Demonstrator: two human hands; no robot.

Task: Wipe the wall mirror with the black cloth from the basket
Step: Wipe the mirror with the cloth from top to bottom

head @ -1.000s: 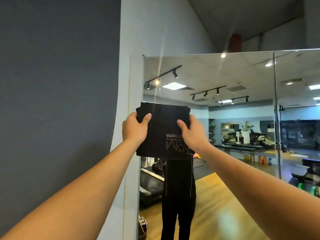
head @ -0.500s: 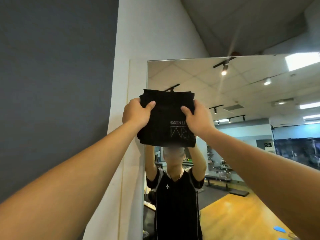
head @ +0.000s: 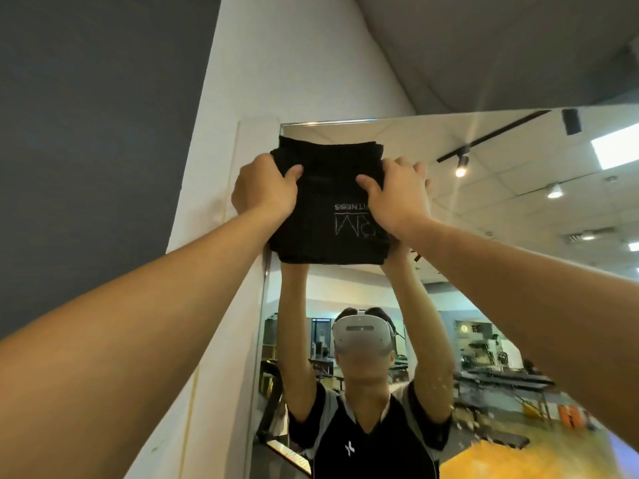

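Observation:
A folded black cloth point(head: 325, 205) with pale lettering is held flat against the wall mirror point(head: 501, 271), right in its top left corner. My left hand point(head: 264, 190) grips the cloth's left edge, thumb on the front. My right hand point(head: 397, 195) grips the right edge the same way, with the fingers behind the cloth. Both arms are stretched up and forward. The mirror shows a person with raised arms beneath the cloth.
A white wall strip point(head: 242, 98) frames the mirror's left edge, with a dark grey wall point(head: 86, 133) further left. The sloped ceiling point(head: 501, 46) hangs just above the mirror's top edge. The mirror reflects a gym room with lights and equipment.
Both hands have carried the cloth upward along the mirror, from mid-height to its top left corner. My view has tilted up with them.

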